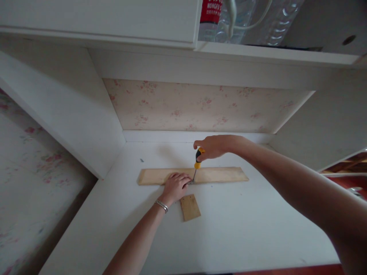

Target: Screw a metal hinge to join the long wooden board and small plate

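Observation:
A long wooden strip (pixel 220 174) lies across the white desk (pixel 235 229) in a recessed nook. My right hand (pixel 213 147) grips the top of a yellow-and-black screwdriver (pixel 197 160), held upright with its tip on the strip near the middle. My left hand (pixel 175 187), with a bracelet at the wrist, presses down on the strip right beside the tip, fingers around a small metal piece there. A small square wooden piece (pixel 190 207) lies on the desk just in front of the left hand.
White side panels (pixel 80 126) wall in the nook on left and right, with floral wallpaper (pixel 195 107) at the back. A shelf (pixel 258 51) overhead holds plastic bottles (pixel 210 17). A floral bedcover (pixel 31 172) lies to the left.

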`<state>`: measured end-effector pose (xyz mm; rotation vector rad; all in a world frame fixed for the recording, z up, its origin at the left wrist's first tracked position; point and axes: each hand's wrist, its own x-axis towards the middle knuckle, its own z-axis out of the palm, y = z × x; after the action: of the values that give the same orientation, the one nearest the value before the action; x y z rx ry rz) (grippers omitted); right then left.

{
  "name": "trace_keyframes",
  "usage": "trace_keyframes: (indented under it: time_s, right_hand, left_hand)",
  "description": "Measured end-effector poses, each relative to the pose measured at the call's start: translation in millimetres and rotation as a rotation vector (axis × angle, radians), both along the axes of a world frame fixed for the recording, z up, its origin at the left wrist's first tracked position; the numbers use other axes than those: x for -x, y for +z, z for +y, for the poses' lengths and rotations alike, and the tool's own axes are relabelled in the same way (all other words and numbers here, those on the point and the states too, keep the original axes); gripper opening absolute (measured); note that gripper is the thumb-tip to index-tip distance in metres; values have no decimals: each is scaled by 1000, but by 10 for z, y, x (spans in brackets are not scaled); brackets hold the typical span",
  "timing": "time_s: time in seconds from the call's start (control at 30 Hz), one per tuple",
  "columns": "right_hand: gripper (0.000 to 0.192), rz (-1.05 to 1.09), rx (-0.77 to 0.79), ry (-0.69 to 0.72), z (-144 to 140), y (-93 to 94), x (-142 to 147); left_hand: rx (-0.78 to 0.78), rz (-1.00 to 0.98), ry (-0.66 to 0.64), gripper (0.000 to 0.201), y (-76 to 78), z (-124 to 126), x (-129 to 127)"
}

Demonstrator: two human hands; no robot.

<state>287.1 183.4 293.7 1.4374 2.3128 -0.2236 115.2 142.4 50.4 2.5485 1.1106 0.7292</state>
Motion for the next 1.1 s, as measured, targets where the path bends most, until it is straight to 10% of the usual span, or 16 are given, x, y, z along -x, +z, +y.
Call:
trace_keyframes:
  time_s: [1.1]
  right_hand:
    - [60,-26,56,-33,26,-59,34]
  left_hand:
    - [4,19,6,28,30,-13,-4]
